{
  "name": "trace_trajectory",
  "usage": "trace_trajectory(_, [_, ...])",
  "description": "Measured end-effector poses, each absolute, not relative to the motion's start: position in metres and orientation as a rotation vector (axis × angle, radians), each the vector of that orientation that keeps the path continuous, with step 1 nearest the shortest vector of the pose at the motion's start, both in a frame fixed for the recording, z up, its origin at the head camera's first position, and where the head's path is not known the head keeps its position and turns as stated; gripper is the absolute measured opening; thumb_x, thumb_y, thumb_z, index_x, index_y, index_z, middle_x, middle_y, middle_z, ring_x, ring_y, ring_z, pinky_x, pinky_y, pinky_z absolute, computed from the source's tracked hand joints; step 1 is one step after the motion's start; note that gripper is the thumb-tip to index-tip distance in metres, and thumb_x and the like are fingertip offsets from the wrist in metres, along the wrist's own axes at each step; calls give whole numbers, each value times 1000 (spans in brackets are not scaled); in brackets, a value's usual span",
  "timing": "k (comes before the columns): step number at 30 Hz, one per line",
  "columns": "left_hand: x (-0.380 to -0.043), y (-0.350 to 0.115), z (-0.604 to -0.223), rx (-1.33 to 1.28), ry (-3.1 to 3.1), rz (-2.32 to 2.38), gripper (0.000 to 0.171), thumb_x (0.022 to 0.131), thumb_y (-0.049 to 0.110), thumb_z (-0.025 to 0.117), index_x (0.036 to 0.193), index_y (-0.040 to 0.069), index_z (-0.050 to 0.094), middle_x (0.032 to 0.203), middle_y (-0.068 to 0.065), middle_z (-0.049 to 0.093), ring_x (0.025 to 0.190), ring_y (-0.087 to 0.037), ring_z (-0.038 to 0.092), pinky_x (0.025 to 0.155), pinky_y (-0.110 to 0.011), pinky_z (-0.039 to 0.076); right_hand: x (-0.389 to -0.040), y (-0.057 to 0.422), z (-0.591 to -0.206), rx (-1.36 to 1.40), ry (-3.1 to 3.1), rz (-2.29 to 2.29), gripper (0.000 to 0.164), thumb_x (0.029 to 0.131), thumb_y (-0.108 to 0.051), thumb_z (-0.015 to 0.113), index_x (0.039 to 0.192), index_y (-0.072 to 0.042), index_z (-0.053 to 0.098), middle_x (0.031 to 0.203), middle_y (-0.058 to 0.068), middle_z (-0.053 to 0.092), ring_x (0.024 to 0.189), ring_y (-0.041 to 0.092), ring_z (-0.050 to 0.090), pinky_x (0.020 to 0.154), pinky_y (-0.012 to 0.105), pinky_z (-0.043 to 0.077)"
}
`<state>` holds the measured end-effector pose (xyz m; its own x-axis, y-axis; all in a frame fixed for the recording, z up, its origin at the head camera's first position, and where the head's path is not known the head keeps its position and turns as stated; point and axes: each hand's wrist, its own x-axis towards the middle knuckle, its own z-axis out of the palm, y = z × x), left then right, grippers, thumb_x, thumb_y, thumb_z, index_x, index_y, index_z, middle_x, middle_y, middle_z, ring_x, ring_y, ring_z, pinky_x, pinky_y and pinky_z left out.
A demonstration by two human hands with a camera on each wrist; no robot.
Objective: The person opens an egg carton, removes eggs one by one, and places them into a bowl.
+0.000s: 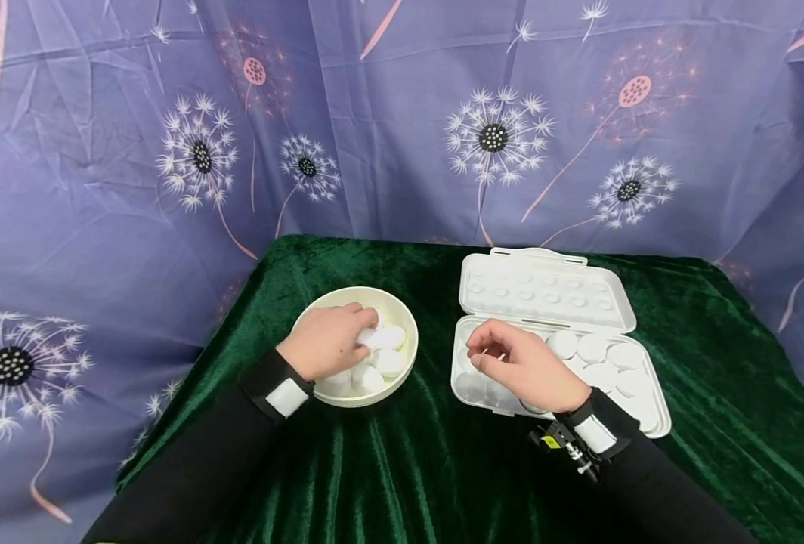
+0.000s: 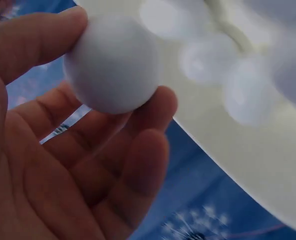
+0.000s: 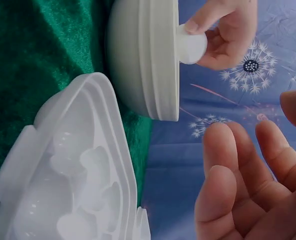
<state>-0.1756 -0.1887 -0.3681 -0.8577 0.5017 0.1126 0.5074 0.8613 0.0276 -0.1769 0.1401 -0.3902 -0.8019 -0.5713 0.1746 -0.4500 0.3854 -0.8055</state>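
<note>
Over the cream bowl (image 1: 357,403), my left hand (image 1: 327,341) pinches a white egg (image 2: 113,65) between thumb and fingertips. More white eggs (image 1: 388,363) lie in the bowl below it. My right hand (image 1: 530,369) hovers over the left part of a white plastic egg carton (image 1: 658,408), fingers loosely bent with nothing between them. White eggs (image 1: 625,356) fill the carton's right part, while the cells (image 3: 43,205) at its left end hold none. The right wrist view shows the held egg just above the bowl's rim.
The carton's hinged lid (image 1: 545,283) lies folded back behind its base. Dark green velvet cloth (image 1: 436,446) covers the table under bowl and carton. Behind the table hangs a purple curtain (image 1: 402,151) with a dandelion print.
</note>
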Motion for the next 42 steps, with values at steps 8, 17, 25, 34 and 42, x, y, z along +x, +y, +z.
trace_trajectory(8, [-193, -223, -370, -638, -3126, -50, 25, 91, 20, 75, 113, 15, 66, 96, -2, 65, 70, -17, 59, 65, -37, 50, -177, 143, -392, -953, 2527, -1339, 13, 98, -15, 66, 104, -26, 65, 97, -5, 68, 84, 13, 64, 72, 30, 50])
trace_trajectory(17, [-198, -230, -377, -593, -3155, 68, 21, 89, 14, 75, 108, 14, 69, 89, -3, 65, 70, -19, 60, 63, -37, 50, -177, 145, -393, -951, 2514, -1328, 13, 99, -16, 64, 106, -26, 65, 98, -6, 68, 87, 13, 64, 74, 31, 50])
trace_trajectory(25, [-201, -231, -377, -585, -3198, 29, 17, 89, 6, 71, 103, 15, 70, 89, -2, 69, 76, -22, 62, 67, -39, 50, -179, 149, -395, -908, 2505, -1341, 8, 100, -19, 64, 106, -25, 65, 99, 3, 68, 87, 16, 63, 72, 31, 49])
trace_trajectory(34, [-203, -231, -379, -612, -3256, 19, 13, 89, 6, 72, 95, 16, 68, 82, 0, 65, 71, -20, 56, 67, -38, 46, -179, 151, -396, -950, 2514, -1338, 12, 99, -15, 64, 106, -25, 65, 98, 0, 68, 86, 15, 63, 73, 31, 49])
trace_trajectory(42, [-202, -227, -381, -607, -3256, 86, 19, 95, 2, 61, 83, 16, 58, 75, 0, 55, 65, -19, 44, 65, -36, 35, -178, 153, -397, -936, 2519, -1335, 13, 98, -14, 65, 105, -25, 65, 98, -3, 68, 87, 14, 63, 74, 31, 50])
